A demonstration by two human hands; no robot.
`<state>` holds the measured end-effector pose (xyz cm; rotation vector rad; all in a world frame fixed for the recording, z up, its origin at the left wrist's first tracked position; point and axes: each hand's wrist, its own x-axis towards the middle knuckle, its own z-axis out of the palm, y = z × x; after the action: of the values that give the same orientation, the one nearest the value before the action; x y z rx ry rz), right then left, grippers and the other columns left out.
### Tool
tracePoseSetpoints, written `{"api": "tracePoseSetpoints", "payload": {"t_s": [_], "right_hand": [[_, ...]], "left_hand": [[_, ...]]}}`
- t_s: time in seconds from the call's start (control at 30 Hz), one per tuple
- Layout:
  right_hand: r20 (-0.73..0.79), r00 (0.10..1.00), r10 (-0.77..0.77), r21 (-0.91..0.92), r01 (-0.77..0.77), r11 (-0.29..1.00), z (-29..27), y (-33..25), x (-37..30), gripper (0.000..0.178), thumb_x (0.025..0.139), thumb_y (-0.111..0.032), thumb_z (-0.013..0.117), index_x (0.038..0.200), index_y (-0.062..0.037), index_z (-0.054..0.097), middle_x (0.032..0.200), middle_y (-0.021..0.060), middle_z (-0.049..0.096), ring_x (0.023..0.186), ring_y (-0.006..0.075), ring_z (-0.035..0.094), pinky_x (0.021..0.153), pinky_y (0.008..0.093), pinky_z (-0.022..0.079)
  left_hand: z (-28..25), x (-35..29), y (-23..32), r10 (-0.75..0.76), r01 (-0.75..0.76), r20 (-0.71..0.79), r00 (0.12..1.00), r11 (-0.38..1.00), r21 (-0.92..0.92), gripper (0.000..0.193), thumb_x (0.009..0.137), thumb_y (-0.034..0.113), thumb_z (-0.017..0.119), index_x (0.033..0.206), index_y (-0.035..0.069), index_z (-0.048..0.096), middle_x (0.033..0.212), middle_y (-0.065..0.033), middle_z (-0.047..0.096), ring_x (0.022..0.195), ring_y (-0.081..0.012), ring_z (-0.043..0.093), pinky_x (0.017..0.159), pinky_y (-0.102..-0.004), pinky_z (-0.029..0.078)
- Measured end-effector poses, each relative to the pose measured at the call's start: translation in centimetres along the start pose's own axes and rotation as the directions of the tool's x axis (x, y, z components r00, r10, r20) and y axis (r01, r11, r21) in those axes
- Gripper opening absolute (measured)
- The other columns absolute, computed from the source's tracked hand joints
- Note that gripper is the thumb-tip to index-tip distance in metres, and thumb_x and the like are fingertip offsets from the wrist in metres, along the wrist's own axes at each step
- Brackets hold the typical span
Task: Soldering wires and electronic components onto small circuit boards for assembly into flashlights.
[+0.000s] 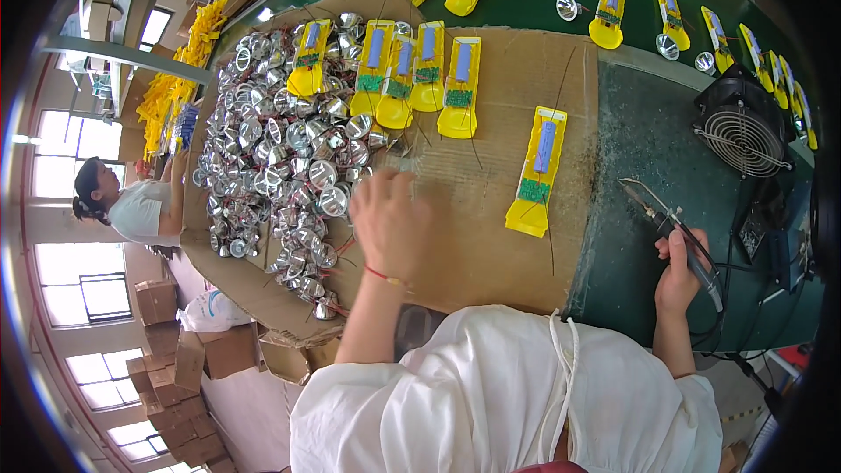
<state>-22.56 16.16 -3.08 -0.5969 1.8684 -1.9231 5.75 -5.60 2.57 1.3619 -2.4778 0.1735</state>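
A cardboard sheet is spreading across the middle, with a heap of silver reflector cups covering its left. One yellow casing is lying apart, right of centre. The left hand is blurring beside the heap's right edge; whether it is gripping anything, I cannot tell. At near right, the right hand is closing around a soldering iron.
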Motion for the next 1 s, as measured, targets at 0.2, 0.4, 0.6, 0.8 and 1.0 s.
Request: {"api": "tracePoseSetpoints", "payload": {"t_s": [0.2, 0.4, 0.6, 0.8, 1.0], "right_hand": [[0.090, 0.995, -0.038, -0.070, 0.045, 0.997, 1.9, -1.4, -1.5, 0.015, 0.084, -0.011, 0.059, 0.089, 0.0017, 0.054, 0.070, 0.0050, 0.054, 0.064, 0.0118, 0.056, 0.060, 0.0224, 0.044], [0.201, 0.973, -0.112, -0.064, 0.127, 0.990, 3.4, -2.4, -2.9, 0.015, 0.078, -0.007, 0.065, 0.087, 0.0016, 0.056, 0.072, 0.0061, 0.058, 0.062, 0.0094, 0.054, 0.057, 0.0215, 0.043], [0.262, 0.960, -0.102, -0.054, 0.120, 0.991, 4.3, -2.0, -3.8, 0.017, 0.077, -0.010, 0.068, 0.085, 0.0007, 0.057, 0.070, 0.0037, 0.058, 0.060, 0.0067, 0.051, 0.055, 0.0206, 0.041], [0.239, 0.968, -0.084, -0.066, 0.102, 0.993, 4.0, -2.0, -3.6, 0.017, 0.078, -0.010, 0.068, 0.084, 0.0007, 0.056, 0.069, 0.0029, 0.058, 0.060, 0.0063, 0.050, 0.055, 0.0202, 0.040], [0.252, 0.965, -0.076, -0.059, 0.093, 0.994, 4.2, -2.3, -3.7, 0.017, 0.078, -0.010, 0.068, 0.084, 0.0010, 0.056, 0.069, 0.0033, 0.058, 0.060, 0.0061, 0.051, 0.054, 0.0202, 0.041]], "left_hand": [[0.4, -0.8, -3.4, 0.035, -0.013, -0.078, 0.996, 0.966, 0.260, 0.005, 0.070, 0.014, 0.061, 0.072, 0.011, 0.064, 0.087, -0.0008, 0.060, 0.092, -0.0203, 0.053, 0.081, -0.0359, 0.036], [0.0, -0.6, 1.1, 0.059, -0.045, 0.023, 0.998, 0.912, -0.409, 0.008, 0.074, 0.013, 0.066, 0.074, 0.005, 0.067, 0.070, -0.0100, 0.062, 0.066, -0.0280, 0.059, 0.065, -0.0366, 0.045], [1.3, -0.5, 3.7, 0.126, -0.119, -0.024, 0.992, 0.840, -0.530, 0.017, 0.072, 0.006, 0.069, 0.089, 0.002, 0.067, 0.077, -0.0107, 0.063, 0.067, -0.0228, 0.058, 0.060, -0.0310, 0.046], [0.8, -1.1, 2.1, -0.110, 0.187, 0.164, 0.980, 0.783, -0.594, 0.039, 0.066, 0.017, 0.076, 0.100, 0.002, 0.063, 0.083, -0.0096, 0.066, 0.078, -0.0228, 0.062, 0.069, -0.0326, 0.049], [1.7, -1.1, 2.7, -0.165, 0.444, 0.424, 0.890, 0.521, -0.729, 0.023, 0.072, 0.017, 0.073, 0.088, 0.001, 0.069, 0.079, -0.0125, 0.067, 0.071, -0.0191, 0.064, 0.066, -0.0282, 0.049]]}}
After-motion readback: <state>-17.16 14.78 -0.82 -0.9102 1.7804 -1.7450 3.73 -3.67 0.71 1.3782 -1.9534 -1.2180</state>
